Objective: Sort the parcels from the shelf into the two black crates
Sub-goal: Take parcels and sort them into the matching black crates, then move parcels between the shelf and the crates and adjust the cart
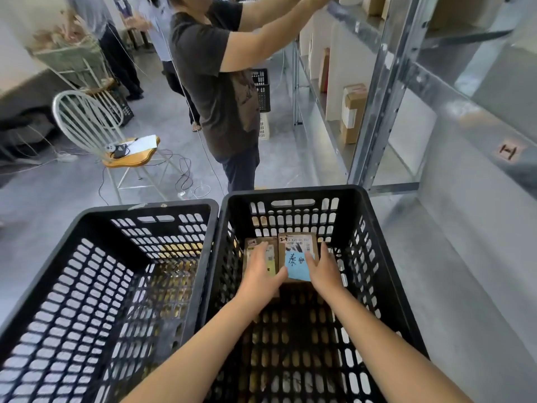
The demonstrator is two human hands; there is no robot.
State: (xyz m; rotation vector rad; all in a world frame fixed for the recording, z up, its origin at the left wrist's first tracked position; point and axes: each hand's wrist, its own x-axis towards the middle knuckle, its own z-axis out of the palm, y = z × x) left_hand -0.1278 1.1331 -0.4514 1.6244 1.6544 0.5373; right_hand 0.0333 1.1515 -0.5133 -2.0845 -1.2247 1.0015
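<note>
Two black crates stand side by side in front of me. The left crate (101, 228) holds nothing I can see. Inside the right crate (290, 193), at its far end, lie two brown cardboard parcels. The right parcel (296, 248) carries a white label and a blue note with handwriting. My right hand (324, 271) grips its right edge and my left hand (260, 274) presses against its left edge. My left hand also rests over the other parcel (252, 245), which is partly hidden under it.
A metal shelf (377, 112) with more brown parcels (353, 112) stands to the right. Another person (220, 82) reaches up to the shelf just beyond the crates. A white chair (96, 126) with a wooden seat, cables on the floor and other crates sit further left.
</note>
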